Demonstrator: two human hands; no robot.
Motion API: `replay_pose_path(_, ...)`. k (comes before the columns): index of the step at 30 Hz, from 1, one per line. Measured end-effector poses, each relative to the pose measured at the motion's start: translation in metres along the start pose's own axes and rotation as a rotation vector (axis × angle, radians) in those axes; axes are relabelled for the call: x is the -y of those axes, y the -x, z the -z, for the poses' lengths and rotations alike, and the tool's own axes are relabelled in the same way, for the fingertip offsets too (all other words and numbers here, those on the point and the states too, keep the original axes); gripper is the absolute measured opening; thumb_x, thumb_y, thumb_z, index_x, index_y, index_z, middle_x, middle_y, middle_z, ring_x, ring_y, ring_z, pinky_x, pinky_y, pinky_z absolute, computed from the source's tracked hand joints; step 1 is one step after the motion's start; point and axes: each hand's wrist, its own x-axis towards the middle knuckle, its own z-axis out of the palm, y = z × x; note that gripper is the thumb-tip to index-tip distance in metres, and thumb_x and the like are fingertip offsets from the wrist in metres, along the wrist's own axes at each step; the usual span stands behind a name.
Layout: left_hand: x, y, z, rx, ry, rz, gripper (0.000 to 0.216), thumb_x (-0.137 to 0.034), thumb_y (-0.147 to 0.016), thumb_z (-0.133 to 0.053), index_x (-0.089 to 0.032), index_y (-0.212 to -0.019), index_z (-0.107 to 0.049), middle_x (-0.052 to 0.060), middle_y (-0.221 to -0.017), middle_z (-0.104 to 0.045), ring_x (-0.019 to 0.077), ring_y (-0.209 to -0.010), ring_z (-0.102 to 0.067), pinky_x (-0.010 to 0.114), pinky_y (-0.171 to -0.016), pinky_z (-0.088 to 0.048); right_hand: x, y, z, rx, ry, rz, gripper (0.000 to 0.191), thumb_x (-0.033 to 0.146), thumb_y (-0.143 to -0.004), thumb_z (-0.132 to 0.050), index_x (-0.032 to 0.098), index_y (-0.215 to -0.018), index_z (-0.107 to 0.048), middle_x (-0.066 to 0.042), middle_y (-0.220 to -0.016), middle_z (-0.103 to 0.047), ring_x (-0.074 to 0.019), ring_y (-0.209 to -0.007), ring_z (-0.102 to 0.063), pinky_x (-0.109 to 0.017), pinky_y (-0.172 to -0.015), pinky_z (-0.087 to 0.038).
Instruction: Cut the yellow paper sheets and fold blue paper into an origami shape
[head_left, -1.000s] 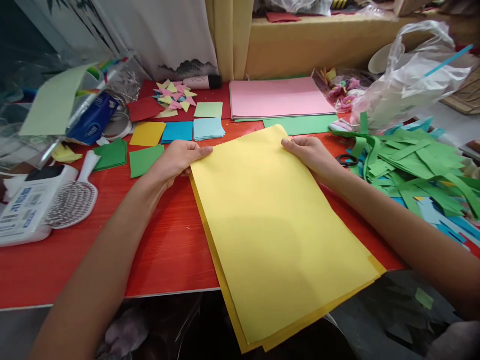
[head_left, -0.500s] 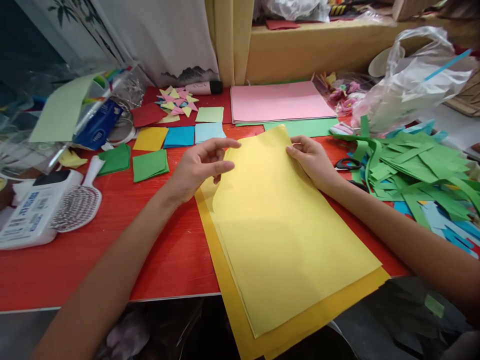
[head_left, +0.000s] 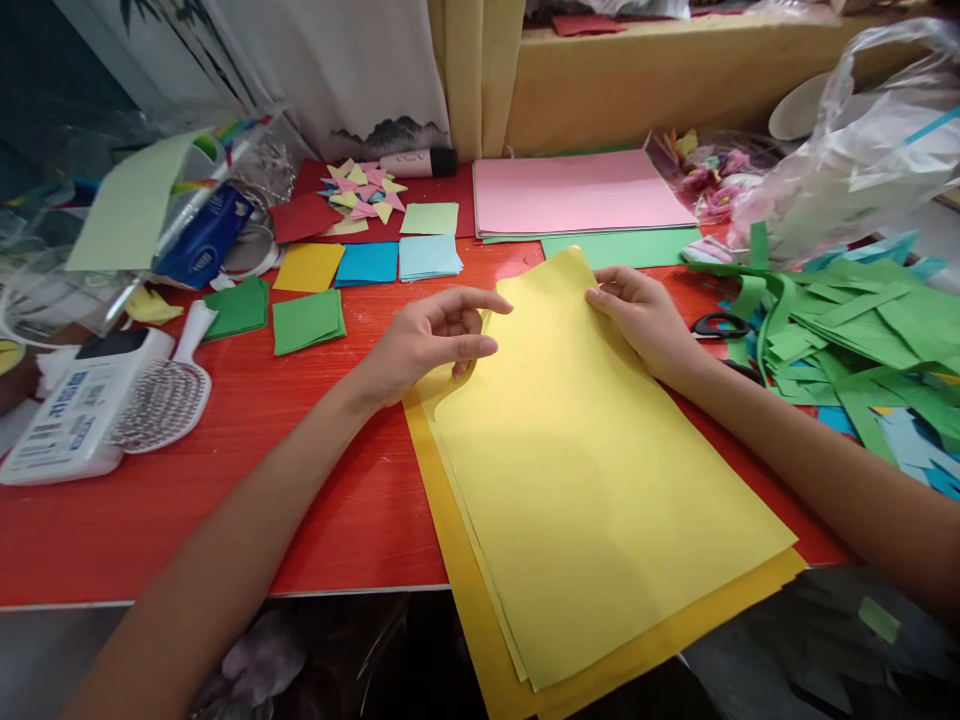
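Light yellow paper sheets lie over darker yellow sheets, the stack slanting over the table's front edge. My left hand is at the far left corner of the light sheets, thumb and index finger over the paper, its other fingers curled at the edge. There the paper's side bends upward. On the far right edge, my right hand pinches the light yellow sheets between thumb and fingers. Just beyond the stack are pink paper and light green paper.
Small square stacks in green, yellow and blue sit left of my hands. A hairbrush lies farther left. Scissors and green paper strips are at right, below a plastic bag.
The view has shifted slightly, so most things sit a little differently in it. My left hand has moved slightly inward over the sheets' corner. My right hand keeps its pinch.
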Motion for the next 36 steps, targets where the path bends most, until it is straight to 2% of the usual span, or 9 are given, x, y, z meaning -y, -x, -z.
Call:
replay_pose_path(10, 0.007, -0.003, -0.01, 0.0, -0.007, 0.025, 0.03, -0.031, -0.069, -0.077, -0.019, -0.09, -0.059, -0.007, -0.056, -0.044, 0.0051, -0.044, -0.04, 0.022, -0.043, -0.032, 0.001, 0.001, -0.001, 0.007, 0.034, 0.0, 0.009, 0.027, -0.078, -0.062, 0.024, -0.087, -0.064, 0.0, -0.074, -0.063, -0.0159, -0.065, -0.061, -0.031, -0.062, -0.05)
replay_pose_path(14, 0.014, -0.004, -0.016, -0.042, -0.03, 0.041, 0.03, -0.035, -0.067, -0.078, -0.019, -0.08, -0.056, -0.005, -0.059, -0.043, 0.0061, -0.049, -0.039, 0.023, -0.044, -0.029, 0.001, 0.001, -0.001, 0.004, 0.062, 0.011, 0.011, 0.028, -0.079, -0.062, 0.024, -0.089, -0.064, 0.0, -0.074, -0.063, -0.016, -0.065, -0.061, -0.031, -0.061, -0.05)
replay_pose_path(18, 0.019, -0.003, -0.018, -0.076, -0.146, 0.044, 0.024, -0.032, -0.072, -0.073, -0.017, -0.072, -0.055, -0.004, -0.061, -0.045, 0.006, -0.051, -0.036, 0.023, -0.047, -0.028, 0.002, 0.002, -0.002, -0.013, 0.047, 0.0, 0.01, 0.026, -0.079, -0.062, 0.024, -0.088, -0.064, 0.001, -0.073, -0.063, -0.0155, -0.065, -0.062, -0.03, -0.06, -0.05)
replay_pose_path(22, 0.021, -0.003, -0.017, -0.02, -0.31, 0.011, 0.015, -0.031, -0.077, -0.067, -0.017, -0.078, -0.062, -0.002, -0.068, -0.052, 0.0083, -0.06, -0.044, 0.023, -0.054, -0.033, 0.003, 0.003, -0.002, -0.006, 0.04, 0.01, 0.008, 0.025, -0.079, -0.063, 0.024, -0.087, -0.065, 0.001, -0.073, -0.063, -0.0148, -0.064, -0.062, -0.029, -0.061, -0.05)
replay_pose_path(26, 0.02, -0.003, -0.016, -0.004, -0.45, -0.029, 0.013, -0.022, -0.08, -0.062, -0.018, -0.091, -0.067, 0.001, -0.081, -0.062, 0.0095, -0.069, -0.051, 0.023, -0.061, -0.037, 0.004, 0.003, -0.002, -0.003, 0.039, 0.014, 0.009, 0.024, -0.08, -0.062, 0.024, -0.088, -0.066, 0.001, -0.074, -0.065, -0.0149, -0.065, -0.063, -0.029, -0.061, -0.049)
replay_pose_path(36, 0.018, -0.002, -0.019, -0.012, -0.579, -0.085, 0.013, -0.016, -0.082, -0.059, -0.015, -0.09, -0.068, 0.002, -0.089, -0.068, 0.0086, -0.073, -0.056, 0.021, -0.067, -0.041, -0.002, 0.001, 0.0, 0.006, 0.052, 0.055, 0.011, 0.024, -0.081, -0.061, 0.023, -0.091, -0.064, 0.001, -0.077, -0.066, -0.0156, -0.067, -0.064, -0.029, -0.062, -0.05)
